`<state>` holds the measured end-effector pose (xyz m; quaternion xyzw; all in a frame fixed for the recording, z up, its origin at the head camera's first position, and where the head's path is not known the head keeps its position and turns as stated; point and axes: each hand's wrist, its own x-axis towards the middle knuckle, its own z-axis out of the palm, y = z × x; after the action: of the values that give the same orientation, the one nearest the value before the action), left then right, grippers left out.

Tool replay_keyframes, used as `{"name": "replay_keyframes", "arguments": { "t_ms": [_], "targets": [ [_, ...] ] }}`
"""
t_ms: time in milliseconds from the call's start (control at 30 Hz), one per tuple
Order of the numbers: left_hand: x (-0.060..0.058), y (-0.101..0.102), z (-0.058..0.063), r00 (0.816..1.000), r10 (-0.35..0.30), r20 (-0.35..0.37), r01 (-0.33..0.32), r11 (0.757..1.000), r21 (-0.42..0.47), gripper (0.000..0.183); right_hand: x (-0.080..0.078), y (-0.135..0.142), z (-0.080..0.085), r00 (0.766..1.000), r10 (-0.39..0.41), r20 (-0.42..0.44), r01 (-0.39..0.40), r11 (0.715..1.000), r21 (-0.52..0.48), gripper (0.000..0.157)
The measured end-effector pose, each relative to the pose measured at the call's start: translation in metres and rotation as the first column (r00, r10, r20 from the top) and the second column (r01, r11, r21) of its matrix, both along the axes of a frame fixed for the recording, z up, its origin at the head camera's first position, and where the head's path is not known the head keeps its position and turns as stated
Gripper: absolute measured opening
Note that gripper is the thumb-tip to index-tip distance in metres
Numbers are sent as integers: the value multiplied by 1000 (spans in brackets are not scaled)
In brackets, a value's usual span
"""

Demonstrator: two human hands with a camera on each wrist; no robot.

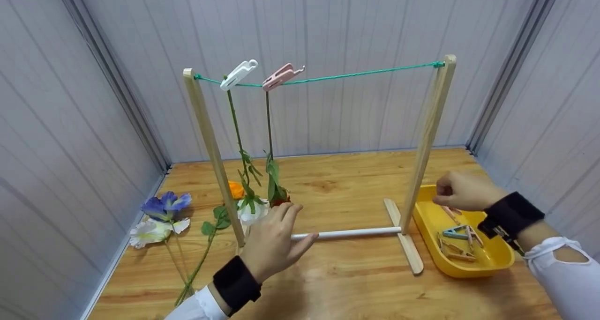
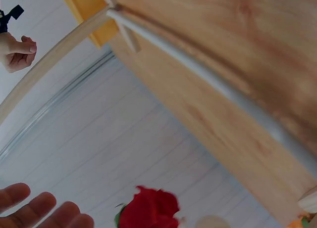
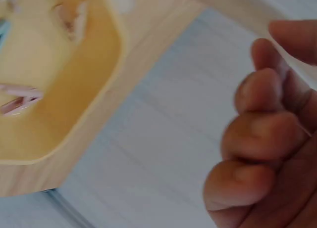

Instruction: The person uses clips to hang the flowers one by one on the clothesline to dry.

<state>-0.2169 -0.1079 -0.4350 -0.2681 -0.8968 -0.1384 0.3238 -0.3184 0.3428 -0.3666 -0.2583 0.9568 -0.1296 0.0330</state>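
My left hand [image 1: 275,242] reaches toward the foot of the rack's left post with its fingers extended and nothing in them. Just beyond the fingertips hangs a red rose [image 2: 150,208], head down, its stem held on the green line by a pink clothespin [image 1: 281,78]. Beside it a white flower [image 1: 253,211] hangs from a white clothespin [image 1: 239,75], partly hidden by the hand. Over the yellow tray [image 1: 487,269] is my right hand [image 1: 466,191], fingers loosely curled, thumb apart, holding nothing. Several clothespins, one of them blue [image 1: 453,232], lie in the tray.
A purple flower [image 1: 166,206], a white-and-yellow flower [image 1: 149,233] and an orange flower [image 1: 236,189] lie on the table at left. The wooden rack has a right post [image 1: 429,142] and a white lower bar [image 1: 351,233]. Panel walls surround the table.
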Motion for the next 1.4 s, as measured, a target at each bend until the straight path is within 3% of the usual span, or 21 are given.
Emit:
{"name": "replay_keyframes", "arguments": {
  "t_ms": [133,300,600,700,833,967,1133,1400],
  "targets": [
    [2,3,-13,996,6,94,-1,998,-57,66,-12,20,-27,997,-36,69,33,998,50,20],
    [3,6,-27,989,0,150,20,991,-133,72,-24,38,-56,990,-69,122,53,990,128,16],
    [4,12,-45,969,7,246,38,983,-177,69,-29,42,-83,947,-169,271,73,941,331,12],
    [5,15,-49,967,2,255,46,983,-179,68,-29,41,-93,958,-152,244,47,920,390,11],
    [5,18,-52,965,-18,262,65,983,-172,65,-28,41,-100,986,-71,153,-1,905,426,23],
    [5,20,-52,961,-36,273,84,983,-165,63,-27,38,-92,991,-46,129,-1,940,342,26],
    [3,22,-51,957,-66,281,109,984,-138,61,-16,24,-63,992,-7,125,-20,977,210,21],
    [1,27,-48,956,-162,243,178,983,-47,56,24,-23,-21,992,120,30,-124,967,222,20]
  ]
}}
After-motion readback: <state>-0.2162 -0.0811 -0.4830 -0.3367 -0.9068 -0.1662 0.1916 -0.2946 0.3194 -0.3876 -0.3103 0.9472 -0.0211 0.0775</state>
